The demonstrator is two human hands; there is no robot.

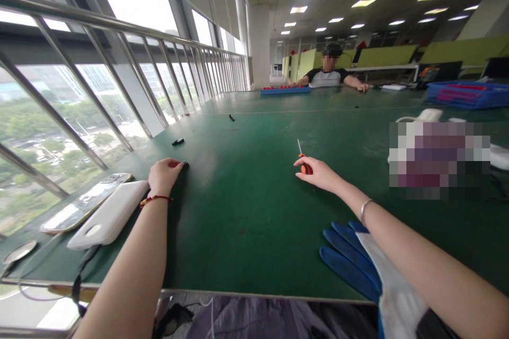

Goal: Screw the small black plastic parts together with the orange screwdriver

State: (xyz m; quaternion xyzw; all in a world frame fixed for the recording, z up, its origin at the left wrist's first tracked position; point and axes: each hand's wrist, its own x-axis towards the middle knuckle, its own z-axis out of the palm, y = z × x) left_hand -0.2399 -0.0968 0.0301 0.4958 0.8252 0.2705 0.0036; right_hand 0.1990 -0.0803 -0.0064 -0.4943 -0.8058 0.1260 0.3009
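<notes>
My left hand [165, 174] rests low over the left part of the green table [238, 212], its fingers closed on a small black piece [185, 164]. Beyond it lies another small black part [177, 142]. My right hand [316, 172] is at the orange and black handle of a screwdriver [306, 168], thumb and forefinger spread around the handle without visibly closing on it. The screwdriver's thin shaft points away from me. Under my right forearm lies a blue and white glove [353, 254].
A phone [87, 204] and a white power bank [111, 214] with a cable lie at the left edge, beside a metal railing [119, 32]. Across the table sits a person [326, 77] near a blue tray [284, 91]. A blue basket [469, 95] stands far right.
</notes>
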